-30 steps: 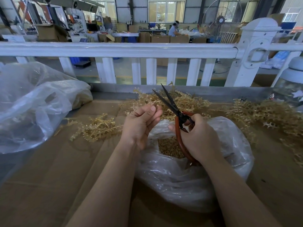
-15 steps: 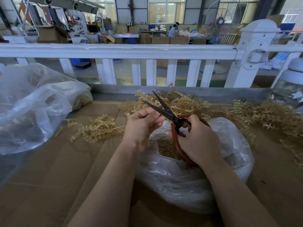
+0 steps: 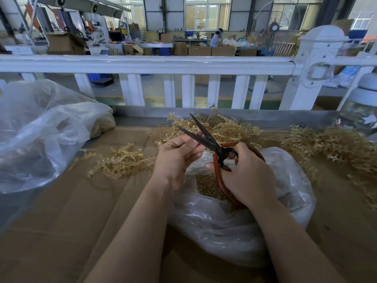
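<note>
Scissors (image 3: 220,149) up at twelve o'clock over the plastic bag (image 3: 234,225), blades parted, right hand (image 3: 248,176) wrapped round the red loop handles. Left hand (image 3: 177,158) sits at nine o'clock of the pivot, fingers pinched against the lower blade; what they grip, I cannot tell. Stiff steel, sharp edges: hold by the loops only. Golden sprigs (image 3: 220,127) beyond look light and brittle.

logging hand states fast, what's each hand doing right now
left hand: fingers curled beside the scissors, whether holding anything cannot be told
right hand: closed on the scissors' red handles
</note>
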Demonstrator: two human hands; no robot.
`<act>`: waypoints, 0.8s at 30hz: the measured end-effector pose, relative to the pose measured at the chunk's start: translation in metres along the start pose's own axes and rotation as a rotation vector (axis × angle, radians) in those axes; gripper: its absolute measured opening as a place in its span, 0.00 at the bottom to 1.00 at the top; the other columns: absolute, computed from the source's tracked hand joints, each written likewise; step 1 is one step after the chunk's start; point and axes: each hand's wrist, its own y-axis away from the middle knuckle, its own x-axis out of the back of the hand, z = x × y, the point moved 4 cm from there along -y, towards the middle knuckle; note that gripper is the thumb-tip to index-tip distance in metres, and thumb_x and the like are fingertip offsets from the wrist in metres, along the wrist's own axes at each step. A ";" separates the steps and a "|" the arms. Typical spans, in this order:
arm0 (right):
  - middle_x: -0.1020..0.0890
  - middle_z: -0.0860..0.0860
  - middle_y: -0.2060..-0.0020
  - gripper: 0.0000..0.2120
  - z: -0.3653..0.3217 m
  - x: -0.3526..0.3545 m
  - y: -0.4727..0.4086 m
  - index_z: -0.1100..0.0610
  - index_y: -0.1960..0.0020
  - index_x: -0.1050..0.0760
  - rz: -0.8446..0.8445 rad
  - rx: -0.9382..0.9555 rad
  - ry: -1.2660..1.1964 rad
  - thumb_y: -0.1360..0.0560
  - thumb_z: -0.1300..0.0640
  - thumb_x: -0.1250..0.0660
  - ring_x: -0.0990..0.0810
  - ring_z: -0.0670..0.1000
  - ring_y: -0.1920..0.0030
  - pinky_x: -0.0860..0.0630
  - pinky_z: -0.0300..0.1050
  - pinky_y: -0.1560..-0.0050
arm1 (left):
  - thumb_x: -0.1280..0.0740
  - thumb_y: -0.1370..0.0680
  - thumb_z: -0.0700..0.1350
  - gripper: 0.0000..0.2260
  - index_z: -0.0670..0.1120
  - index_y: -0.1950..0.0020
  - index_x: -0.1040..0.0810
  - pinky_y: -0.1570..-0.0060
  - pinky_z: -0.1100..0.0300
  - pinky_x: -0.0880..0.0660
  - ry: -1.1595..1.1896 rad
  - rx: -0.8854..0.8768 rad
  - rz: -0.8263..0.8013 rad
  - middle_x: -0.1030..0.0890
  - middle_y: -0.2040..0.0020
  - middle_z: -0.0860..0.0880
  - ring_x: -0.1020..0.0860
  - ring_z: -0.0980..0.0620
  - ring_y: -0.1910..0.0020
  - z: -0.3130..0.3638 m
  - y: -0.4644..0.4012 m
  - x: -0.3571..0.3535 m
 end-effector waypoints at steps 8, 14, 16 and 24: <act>0.30 0.38 0.67 0.25 -0.001 0.000 0.000 0.47 0.55 0.33 0.009 0.025 -0.012 0.33 0.27 0.33 0.31 0.38 0.67 0.37 0.33 0.70 | 0.35 0.22 0.34 0.07 0.41 0.56 0.18 0.59 0.65 0.21 -0.014 0.018 -0.004 0.15 0.58 0.45 0.18 0.55 0.60 0.000 0.001 -0.001; 0.26 0.40 0.69 0.26 -0.001 0.001 0.002 0.49 0.57 0.32 0.051 0.040 -0.026 0.33 0.27 0.34 0.29 0.40 0.69 0.34 0.36 0.72 | 0.33 0.24 0.35 0.08 0.43 0.60 0.16 0.61 0.65 0.21 -0.021 0.013 -0.012 0.16 0.62 0.46 0.18 0.55 0.64 0.002 0.002 -0.001; 0.26 0.40 0.70 0.26 -0.001 0.002 0.003 0.50 0.58 0.31 0.064 0.045 -0.040 0.33 0.27 0.35 0.28 0.42 0.69 0.33 0.38 0.71 | 0.31 0.28 0.38 0.04 0.43 0.60 0.16 0.61 0.65 0.21 -0.008 0.015 -0.023 0.16 0.62 0.46 0.18 0.55 0.64 0.003 0.002 -0.001; 0.31 0.38 0.73 0.24 -0.005 0.004 0.005 0.46 0.62 0.37 0.057 0.060 -0.074 0.34 0.26 0.36 0.33 0.38 0.72 0.40 0.36 0.72 | 0.29 0.32 0.39 0.03 0.43 0.63 0.16 0.63 0.65 0.21 0.023 0.005 -0.017 0.17 0.65 0.46 0.19 0.55 0.67 0.005 0.002 0.000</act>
